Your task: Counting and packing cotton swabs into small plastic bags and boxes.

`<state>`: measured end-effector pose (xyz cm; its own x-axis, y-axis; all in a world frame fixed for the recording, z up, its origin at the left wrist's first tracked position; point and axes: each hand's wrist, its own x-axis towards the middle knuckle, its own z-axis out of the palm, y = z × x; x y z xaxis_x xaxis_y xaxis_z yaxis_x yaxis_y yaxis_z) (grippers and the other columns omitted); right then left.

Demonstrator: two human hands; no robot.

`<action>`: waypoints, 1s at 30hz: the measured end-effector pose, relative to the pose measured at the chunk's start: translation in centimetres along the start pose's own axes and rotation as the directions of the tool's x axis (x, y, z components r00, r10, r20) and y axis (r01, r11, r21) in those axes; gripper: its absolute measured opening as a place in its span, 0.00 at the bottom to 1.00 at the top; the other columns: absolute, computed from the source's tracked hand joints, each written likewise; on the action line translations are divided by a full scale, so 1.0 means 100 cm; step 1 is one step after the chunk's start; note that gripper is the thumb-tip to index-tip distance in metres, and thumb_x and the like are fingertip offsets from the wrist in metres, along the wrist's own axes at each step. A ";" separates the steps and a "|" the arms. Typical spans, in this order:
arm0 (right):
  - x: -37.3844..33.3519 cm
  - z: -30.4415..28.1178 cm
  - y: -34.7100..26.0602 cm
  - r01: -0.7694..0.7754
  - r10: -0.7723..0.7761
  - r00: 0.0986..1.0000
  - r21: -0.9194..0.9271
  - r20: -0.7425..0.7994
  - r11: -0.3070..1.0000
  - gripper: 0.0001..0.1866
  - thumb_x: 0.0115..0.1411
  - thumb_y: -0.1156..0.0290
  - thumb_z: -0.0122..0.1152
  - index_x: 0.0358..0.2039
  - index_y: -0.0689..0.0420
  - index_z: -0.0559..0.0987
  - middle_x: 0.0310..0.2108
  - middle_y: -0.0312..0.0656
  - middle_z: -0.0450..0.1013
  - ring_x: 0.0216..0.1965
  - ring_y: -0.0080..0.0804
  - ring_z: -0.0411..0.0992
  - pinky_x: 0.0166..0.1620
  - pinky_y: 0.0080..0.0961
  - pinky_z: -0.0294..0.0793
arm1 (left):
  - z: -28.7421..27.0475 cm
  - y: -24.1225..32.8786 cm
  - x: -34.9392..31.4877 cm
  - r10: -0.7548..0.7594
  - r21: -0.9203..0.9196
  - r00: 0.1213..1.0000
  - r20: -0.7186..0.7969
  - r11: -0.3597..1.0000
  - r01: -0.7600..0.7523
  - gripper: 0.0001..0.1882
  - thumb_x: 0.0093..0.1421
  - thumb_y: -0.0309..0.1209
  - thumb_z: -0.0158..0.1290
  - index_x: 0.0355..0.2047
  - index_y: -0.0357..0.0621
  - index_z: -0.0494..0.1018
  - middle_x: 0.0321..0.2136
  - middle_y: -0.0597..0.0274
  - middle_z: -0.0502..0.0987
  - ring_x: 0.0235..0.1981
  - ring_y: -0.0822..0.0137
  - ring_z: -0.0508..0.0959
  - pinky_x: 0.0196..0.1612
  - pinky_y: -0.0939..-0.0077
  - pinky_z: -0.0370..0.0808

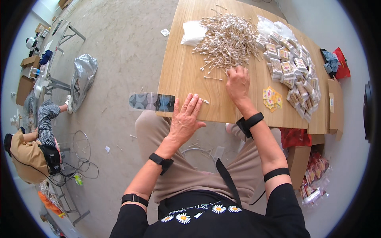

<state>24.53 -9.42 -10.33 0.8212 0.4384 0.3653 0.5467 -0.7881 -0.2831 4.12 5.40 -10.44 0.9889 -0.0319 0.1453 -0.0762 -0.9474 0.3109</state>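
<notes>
Bright, soft light, with edges curving into black.

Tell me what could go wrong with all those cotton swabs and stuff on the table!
The right hand is at the near edge of the loose swab pile, so a bump might scatter swabs across the table.

The packs are heaped on top of each other, so some could slide down.

The patterned strip sticks out past the table's left edge, so it might fall if knocked.
</notes>
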 end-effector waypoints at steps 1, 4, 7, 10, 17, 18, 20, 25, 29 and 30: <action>0.007 -0.001 -0.003 0.007 -0.012 0.999 -0.101 -0.045 0.995 0.05 0.52 0.75 0.60 0.30 0.51 0.81 0.37 0.43 0.72 0.46 0.43 0.70 0.48 0.39 0.70 | 0.000 0.002 0.000 -0.008 -0.013 1.000 -0.002 1.000 0.008 0.49 0.48 0.48 0.64 0.67 0.43 0.59 0.69 0.58 0.56 0.71 0.60 0.52 0.71 0.48 0.44; 0.025 0.012 -0.032 0.149 -0.147 0.987 0.034 -0.068 0.988 0.07 0.52 0.74 0.61 0.32 0.52 0.81 0.38 0.42 0.71 0.47 0.44 0.68 0.50 0.40 0.69 | 0.001 0.004 0.001 -0.011 -0.027 1.000 -0.001 1.000 0.011 0.49 0.48 0.48 0.65 0.66 0.42 0.59 0.69 0.58 0.56 0.71 0.60 0.52 0.71 0.47 0.45; 0.023 0.025 -0.043 0.191 -0.192 0.981 0.022 0.037 0.981 0.08 0.52 0.73 0.61 0.35 0.54 0.81 0.41 0.41 0.71 0.47 0.43 0.68 0.50 0.40 0.69 | -0.001 0.006 0.004 -0.002 -0.028 1.000 0.001 1.000 0.002 0.48 0.48 0.47 0.65 0.66 0.42 0.60 0.68 0.58 0.57 0.71 0.60 0.53 0.71 0.47 0.46; 0.002 0.023 -0.033 0.245 -0.246 0.969 0.154 -0.008 0.957 0.09 0.50 0.76 0.61 0.34 0.56 0.81 0.39 0.42 0.73 0.46 0.42 0.69 0.50 0.38 0.69 | -0.002 0.005 0.003 -0.013 -0.020 1.000 0.000 1.000 0.013 0.48 0.48 0.47 0.65 0.66 0.43 0.60 0.68 0.58 0.57 0.71 0.61 0.54 0.70 0.47 0.47; -0.027 -0.014 0.010 0.178 -0.164 0.982 0.184 -0.090 0.967 0.07 0.50 0.78 0.60 0.31 0.58 0.81 0.34 0.44 0.74 0.47 0.43 0.70 0.51 0.35 0.70 | -0.001 0.006 0.003 -0.033 -0.022 0.999 -0.032 0.999 0.033 0.48 0.46 0.46 0.66 0.66 0.44 0.61 0.67 0.60 0.59 0.71 0.62 0.55 0.70 0.46 0.48; -0.028 -0.016 0.007 0.177 -0.162 0.982 0.181 -0.091 0.968 0.07 0.50 0.78 0.60 0.31 0.58 0.81 0.34 0.44 0.74 0.47 0.43 0.70 0.51 0.35 0.70 | 0.000 0.006 0.003 -0.030 -0.023 0.999 -0.032 0.999 0.029 0.48 0.46 0.46 0.66 0.66 0.44 0.61 0.67 0.60 0.59 0.71 0.62 0.55 0.70 0.46 0.48; -0.029 -0.018 -0.003 0.042 -0.042 0.999 0.123 -0.004 0.991 0.06 0.52 0.76 0.61 0.32 0.58 0.80 0.34 0.45 0.73 0.44 0.43 0.72 0.47 0.36 0.72 | 0.003 0.007 0.005 -0.024 -0.019 0.999 -0.034 1.000 0.024 0.47 0.46 0.46 0.66 0.65 0.44 0.61 0.67 0.60 0.59 0.70 0.62 0.55 0.70 0.46 0.48; -0.063 -0.041 -0.022 -0.019 -0.036 0.984 0.303 0.175 0.953 0.05 0.55 0.73 0.62 0.33 0.57 0.79 0.33 0.46 0.72 0.37 0.48 0.74 0.40 0.41 0.74 | 0.003 0.002 0.001 -0.022 0.018 0.999 -0.040 1.000 0.023 0.48 0.46 0.49 0.66 0.65 0.44 0.62 0.67 0.60 0.59 0.71 0.62 0.54 0.69 0.43 0.48; -0.066 -0.033 -0.011 -0.093 0.042 0.974 0.226 0.222 0.970 0.04 0.56 0.73 0.61 0.31 0.57 0.77 0.32 0.48 0.71 0.35 0.51 0.75 0.38 0.43 0.76 | 0.000 0.006 0.000 -0.027 -0.008 0.998 -0.052 1.000 0.026 0.47 0.47 0.45 0.67 0.65 0.43 0.62 0.67 0.60 0.59 0.70 0.61 0.55 0.70 0.47 0.49; -0.062 -0.027 -0.011 -0.099 0.049 0.975 0.224 0.219 0.969 0.04 0.56 0.73 0.61 0.31 0.57 0.77 0.32 0.48 0.71 0.35 0.51 0.75 0.38 0.43 0.76 | 0.001 0.007 0.001 -0.019 -0.009 0.999 -0.050 1.000 0.019 0.47 0.47 0.45 0.67 0.65 0.43 0.62 0.67 0.60 0.59 0.70 0.61 0.55 0.70 0.47 0.49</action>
<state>18.44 -12.45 -9.92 0.8628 0.4834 0.1481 0.4855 -0.7104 -0.5095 4.17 4.67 -10.24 0.9826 0.0025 0.1860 -0.0585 -0.9450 0.3218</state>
